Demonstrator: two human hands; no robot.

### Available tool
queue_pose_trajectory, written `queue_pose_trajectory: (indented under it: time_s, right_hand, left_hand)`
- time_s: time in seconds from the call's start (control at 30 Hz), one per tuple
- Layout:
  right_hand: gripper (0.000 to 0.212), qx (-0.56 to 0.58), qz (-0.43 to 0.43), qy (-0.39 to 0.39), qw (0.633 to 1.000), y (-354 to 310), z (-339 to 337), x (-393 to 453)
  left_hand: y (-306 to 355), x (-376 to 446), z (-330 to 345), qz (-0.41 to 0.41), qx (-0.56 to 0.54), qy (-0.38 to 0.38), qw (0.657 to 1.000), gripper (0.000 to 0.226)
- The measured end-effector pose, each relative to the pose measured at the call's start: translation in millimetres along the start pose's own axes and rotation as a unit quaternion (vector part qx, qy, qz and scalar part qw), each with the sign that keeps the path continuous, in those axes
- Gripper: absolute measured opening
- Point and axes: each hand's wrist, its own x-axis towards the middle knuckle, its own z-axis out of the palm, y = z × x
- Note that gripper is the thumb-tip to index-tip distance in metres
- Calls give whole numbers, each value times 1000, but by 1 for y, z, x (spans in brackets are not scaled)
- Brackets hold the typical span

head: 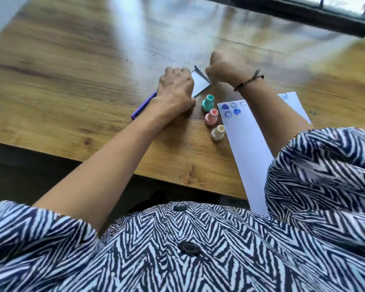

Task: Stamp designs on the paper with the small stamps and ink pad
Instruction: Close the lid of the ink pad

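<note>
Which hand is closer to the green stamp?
Left. The left hand sits right beside the green stamp, nearly touching it. The right hand is farther back on the table, beyond the ink pad lid, with a clear gap.

Navy-and-white zigzag buttoned blouse (198,239), short sleeves, dark cord bracelet (248,81)

Just one view here, a wide-angle cam on the person's head, tilted forward and steeply down. It's close enough that the patterned shirt (177,249) fills the bottom, with the wooden counter (72,70) stretching away toward a window frame (303,13) at the top right.
</note>
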Motion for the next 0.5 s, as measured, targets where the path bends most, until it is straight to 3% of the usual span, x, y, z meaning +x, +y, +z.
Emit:
queue_pose_trajectory:
  time_s: [0.17, 0.27, 0.3, 0.37, 0.43, 0.5]
  right_hand:
    - [34, 55, 33, -36, 997, -6, 7, 2]
    - [28, 217, 81, -64, 971, -4, -5, -2]
    - [29, 316, 89, -80, 941, -3, -10, -5]
    - [29, 506, 71, -145, 847, -2, -22, -13]
    - [32, 600, 44, -216, 769, -7, -29, -21]
    - [40, 635, 18, -270, 723, -17, -32, -28]
  left_hand:
    - [-1, 9, 7, 15, -27, 22, 999, 61]
    - [-11, 6, 6, 21, -79, 62, 995, 67]
    - [-16, 4, 4, 22, -109, 81, 991, 70]
    - [-29, -2, -2, 26, -176, 130, 975, 75]
    - [-40, -11, -9, 44, -230, 188, 954, 74]
    - [-47, -22, -14, 62, -267, 232, 933, 72]
